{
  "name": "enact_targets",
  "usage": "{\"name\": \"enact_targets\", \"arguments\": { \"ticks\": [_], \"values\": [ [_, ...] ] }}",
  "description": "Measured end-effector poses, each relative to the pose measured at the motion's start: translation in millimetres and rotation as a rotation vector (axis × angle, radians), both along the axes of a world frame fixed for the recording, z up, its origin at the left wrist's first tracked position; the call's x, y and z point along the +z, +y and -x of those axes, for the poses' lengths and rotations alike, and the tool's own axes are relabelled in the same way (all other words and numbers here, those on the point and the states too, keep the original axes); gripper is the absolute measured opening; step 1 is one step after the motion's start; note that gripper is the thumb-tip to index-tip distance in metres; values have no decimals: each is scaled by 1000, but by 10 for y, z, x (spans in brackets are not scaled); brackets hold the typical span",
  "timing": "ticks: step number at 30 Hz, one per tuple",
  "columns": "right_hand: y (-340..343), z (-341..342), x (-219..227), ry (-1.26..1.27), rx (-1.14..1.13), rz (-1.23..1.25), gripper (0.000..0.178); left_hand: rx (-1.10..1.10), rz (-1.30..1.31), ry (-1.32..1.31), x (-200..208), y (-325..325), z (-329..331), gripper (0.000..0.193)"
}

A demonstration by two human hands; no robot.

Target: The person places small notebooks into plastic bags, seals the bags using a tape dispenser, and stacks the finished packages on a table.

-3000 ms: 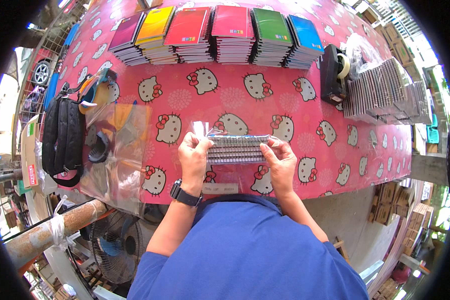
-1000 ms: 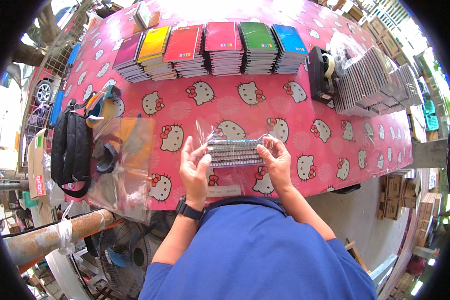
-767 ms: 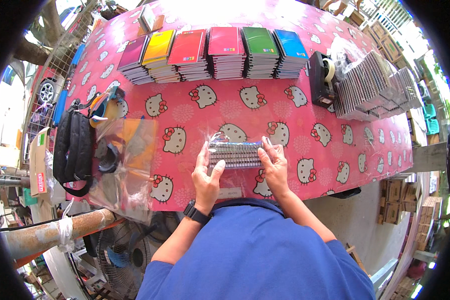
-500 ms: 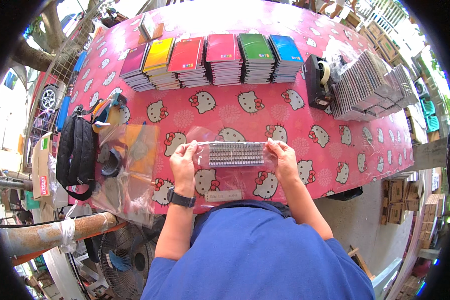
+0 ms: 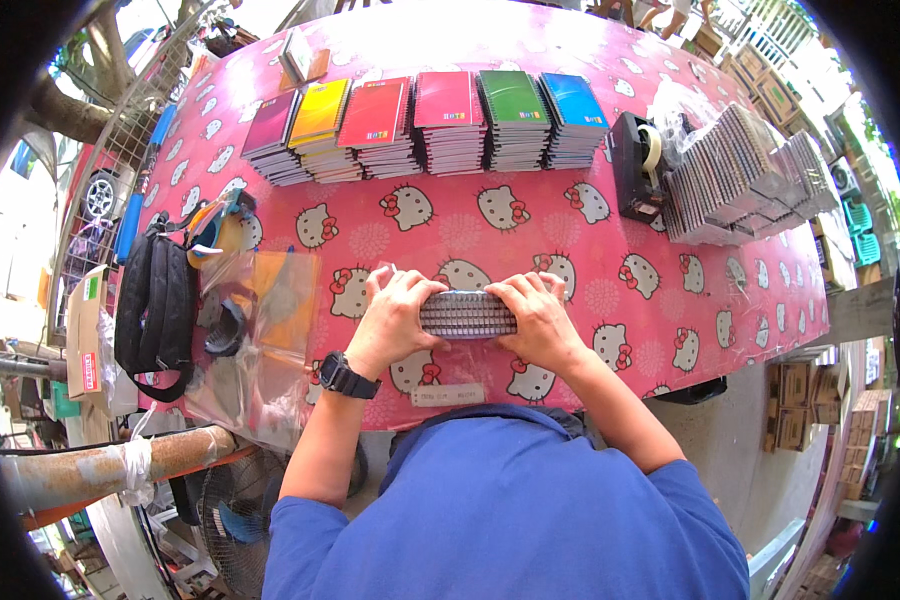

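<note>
At the near middle of the table, a small stack of spiral notebooks faces me with its wire bindings. My left hand is closed round the stack's left end, fingers on top and thumb lower down. My right hand grips the right end in the same way. Thin clear plastic shows faintly around the stack; how far it wraps is hard to see. A paper slip with writing lies by the table's near edge, just in front of my blue shirt.
Notebook piles, including red, green and blue, line the far side. On the right stand a tape dispenser and stacked wrapped notebooks. Leftward are a black bag, plastic sheets and a rusty pipe.
Both hands have moved inward from the outer edges of the plastic to the stack's ends. The plastic was stretched between them; now they press on the notebooks themselves.
</note>
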State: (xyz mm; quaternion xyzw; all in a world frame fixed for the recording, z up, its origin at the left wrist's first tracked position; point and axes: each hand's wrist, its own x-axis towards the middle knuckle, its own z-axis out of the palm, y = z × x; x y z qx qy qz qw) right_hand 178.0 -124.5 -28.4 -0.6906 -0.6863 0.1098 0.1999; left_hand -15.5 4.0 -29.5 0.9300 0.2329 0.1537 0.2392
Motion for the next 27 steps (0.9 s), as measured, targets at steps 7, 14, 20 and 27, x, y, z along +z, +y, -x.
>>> {"name": "enact_targets", "arguments": {
  "ticks": [7, 14, 20, 27],
  "values": [
    [59, -73, -41, -19, 40, -26, 74, 59, -19, 91, -10, -20, -3, 70],
    [45, -230, -75, 20, 47, 95, 80, -23, -226, 187, 254, -354, -452, 106],
    [-166, -601, 164, 235, -211, -127, 56, 92, -273, 199, -166, -423, -767, 87],
    [-784, -1163, -708, 682, -677, -232, 27, 57, -182, -159, 37, -586, -737, 66]
  ]
}}
